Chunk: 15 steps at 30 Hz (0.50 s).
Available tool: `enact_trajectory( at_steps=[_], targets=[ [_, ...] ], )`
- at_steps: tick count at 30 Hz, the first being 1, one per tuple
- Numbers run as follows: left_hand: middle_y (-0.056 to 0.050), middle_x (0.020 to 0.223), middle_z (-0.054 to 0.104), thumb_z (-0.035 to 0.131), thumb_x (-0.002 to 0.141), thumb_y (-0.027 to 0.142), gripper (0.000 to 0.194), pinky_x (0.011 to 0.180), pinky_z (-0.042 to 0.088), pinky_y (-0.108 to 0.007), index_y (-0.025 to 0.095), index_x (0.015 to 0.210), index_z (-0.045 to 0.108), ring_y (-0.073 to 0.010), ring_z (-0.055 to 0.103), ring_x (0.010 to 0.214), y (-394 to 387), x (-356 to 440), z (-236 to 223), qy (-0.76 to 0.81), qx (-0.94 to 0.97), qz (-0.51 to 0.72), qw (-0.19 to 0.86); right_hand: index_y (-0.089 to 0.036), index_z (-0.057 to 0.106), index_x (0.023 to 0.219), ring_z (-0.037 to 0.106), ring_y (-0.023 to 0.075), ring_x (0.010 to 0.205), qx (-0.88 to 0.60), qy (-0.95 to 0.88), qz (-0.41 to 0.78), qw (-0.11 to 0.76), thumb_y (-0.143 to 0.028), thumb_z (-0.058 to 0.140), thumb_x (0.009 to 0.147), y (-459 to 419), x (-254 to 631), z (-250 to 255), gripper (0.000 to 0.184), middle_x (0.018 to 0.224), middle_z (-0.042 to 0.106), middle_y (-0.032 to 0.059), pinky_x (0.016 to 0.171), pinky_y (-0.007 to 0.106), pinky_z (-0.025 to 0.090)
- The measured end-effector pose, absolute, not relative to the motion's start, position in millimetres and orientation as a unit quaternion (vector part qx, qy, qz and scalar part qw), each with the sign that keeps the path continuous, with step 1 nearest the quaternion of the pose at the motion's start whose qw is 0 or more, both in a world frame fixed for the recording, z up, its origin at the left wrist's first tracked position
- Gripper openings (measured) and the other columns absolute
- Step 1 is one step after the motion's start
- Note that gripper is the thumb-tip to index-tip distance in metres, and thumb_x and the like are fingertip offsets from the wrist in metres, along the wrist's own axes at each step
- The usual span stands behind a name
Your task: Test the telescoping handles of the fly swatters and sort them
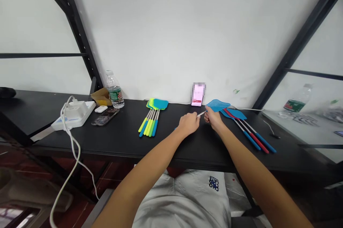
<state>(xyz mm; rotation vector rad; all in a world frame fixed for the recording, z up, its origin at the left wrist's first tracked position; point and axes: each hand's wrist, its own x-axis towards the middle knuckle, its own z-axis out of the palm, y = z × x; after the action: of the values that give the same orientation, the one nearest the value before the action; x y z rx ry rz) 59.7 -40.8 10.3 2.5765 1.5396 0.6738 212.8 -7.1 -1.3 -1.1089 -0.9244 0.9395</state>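
My left hand (189,123) and my right hand (213,116) meet over the black table (123,142), both closed on one blue fly swatter (217,105). The left hand grips its handle end; the right hand pinches the thin metal rod just below the blue head. To the right lies a small pile of blue and red fly swatters (250,131). A fanned bundle of yellow, green and blue fly swatters (152,119) lies to the left of my hands.
A phone (198,95) leans on the white wall behind my hands. At the left are a water bottle (114,90), a dark phone (105,117), a white earbud case (101,109), a white power strip (73,114) with hanging cable. Black shelf posts stand either side.
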Motion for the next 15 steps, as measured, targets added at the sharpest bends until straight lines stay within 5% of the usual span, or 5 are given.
enact_trajectory(
  at_steps=[15],
  targets=[
    [-0.011,0.105,0.070,0.033,0.096,0.026,0.031,0.081,0.050,-0.037,0.019,0.109,0.060,-0.0257,0.067,0.094,-40.6,59.3,18.8,0.505,0.835,0.209,0.065,-0.020,0.047,0.056,0.043,0.0101,0.030,-0.531,-0.533,0.428,0.500,-0.043,0.064,0.083,-18.4,196.1,-6.7,0.040,0.038,0.047,-0.0011,0.025,0.018,0.027]
  ],
)
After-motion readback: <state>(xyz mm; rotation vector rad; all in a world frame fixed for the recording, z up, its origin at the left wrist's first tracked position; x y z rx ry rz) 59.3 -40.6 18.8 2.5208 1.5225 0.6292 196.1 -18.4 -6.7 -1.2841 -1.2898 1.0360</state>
